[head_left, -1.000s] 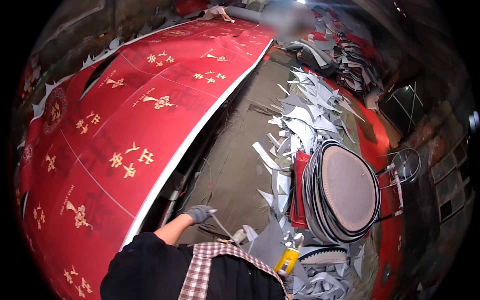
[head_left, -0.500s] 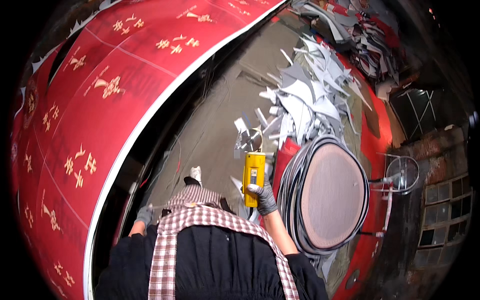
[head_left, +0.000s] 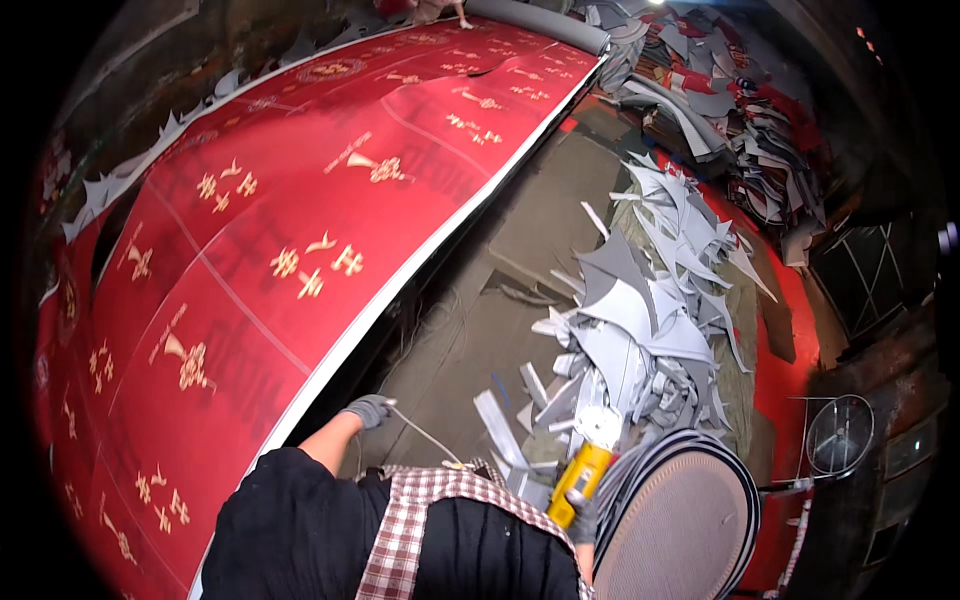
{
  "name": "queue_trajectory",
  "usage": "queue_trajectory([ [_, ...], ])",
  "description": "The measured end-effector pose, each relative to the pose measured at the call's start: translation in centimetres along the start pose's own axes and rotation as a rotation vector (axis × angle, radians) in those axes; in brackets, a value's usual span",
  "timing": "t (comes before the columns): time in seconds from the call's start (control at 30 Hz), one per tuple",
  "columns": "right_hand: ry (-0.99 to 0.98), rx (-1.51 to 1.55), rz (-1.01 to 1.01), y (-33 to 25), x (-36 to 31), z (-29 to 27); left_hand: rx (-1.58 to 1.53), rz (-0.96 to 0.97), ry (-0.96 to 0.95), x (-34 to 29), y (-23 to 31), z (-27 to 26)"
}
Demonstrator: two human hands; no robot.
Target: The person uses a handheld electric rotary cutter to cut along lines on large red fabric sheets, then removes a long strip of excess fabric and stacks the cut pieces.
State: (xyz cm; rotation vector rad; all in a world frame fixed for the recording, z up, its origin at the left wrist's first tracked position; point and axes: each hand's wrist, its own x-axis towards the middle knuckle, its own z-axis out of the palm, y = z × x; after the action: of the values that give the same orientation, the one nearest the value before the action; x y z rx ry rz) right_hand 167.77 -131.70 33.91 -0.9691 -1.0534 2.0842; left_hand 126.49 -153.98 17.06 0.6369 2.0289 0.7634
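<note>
My left hand (head_left: 372, 411), in a grey glove, is closed on the end of a thin light cord (head_left: 425, 435) that runs taut to the waist of my checked apron (head_left: 440, 495). It is beside the white edge of a large red sheet (head_left: 330, 240) with gold prints. My right hand (head_left: 582, 512), also gloved, grips a yellow handheld power tool (head_left: 580, 485). The tool's pale round head points away from me, over grey-white offcuts (head_left: 620, 340). Close by my right hand is a stack of oval mats (head_left: 680, 530) with dark edges.
A grey roll (head_left: 545, 25) lies across the sheet's far end, where part of another person (head_left: 440, 12) shows. Scrap heaps (head_left: 760, 150) rise at the far right. A round wire-cage fan (head_left: 840, 436) stands right of the mats. Brown floor (head_left: 470, 320) runs between sheet and offcuts.
My left hand has come up and forward from my side, with the cord now stretched from it. The yellow tool has tilted and sits lower in view. My view has shifted, showing more of the far end.
</note>
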Motion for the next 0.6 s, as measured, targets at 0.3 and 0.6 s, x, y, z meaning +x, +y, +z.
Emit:
queue_trajectory([
  [0.3,0.054,-0.223,0.004,-9.8,23.7,-6.4,0.347,0.254,0.009,21.4,14.2,4.9],
  [0.6,-0.339,-0.206,0.032,-23.4,54.9,2.7,-0.069,-0.296,0.249,30.5,18.8,2.8],
])
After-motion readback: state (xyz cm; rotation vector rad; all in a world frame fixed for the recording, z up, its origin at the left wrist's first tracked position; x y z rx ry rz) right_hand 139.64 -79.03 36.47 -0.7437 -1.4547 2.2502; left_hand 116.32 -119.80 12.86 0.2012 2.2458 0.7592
